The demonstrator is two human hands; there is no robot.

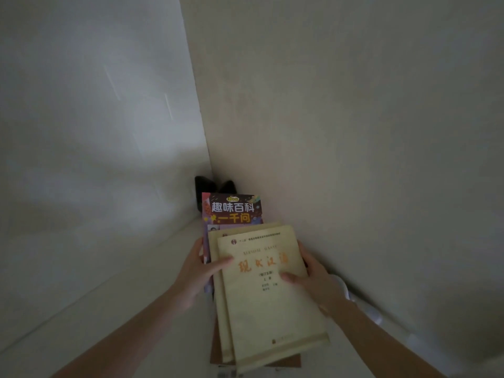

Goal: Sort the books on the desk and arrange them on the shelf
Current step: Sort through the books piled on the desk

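I am gripping the stack of books (268, 290) by its sides with my left hand (196, 274) and right hand (317, 279), near the wall corner, and the uneven stack is risking sliding apart.

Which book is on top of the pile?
The cream book with orange letters. The other cream book and the purple book peek out from underneath it.

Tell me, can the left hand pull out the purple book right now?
Probably not yet. The left hand is right beside the purple book, but two cream books lie on top of it, and the hand is gripping those.
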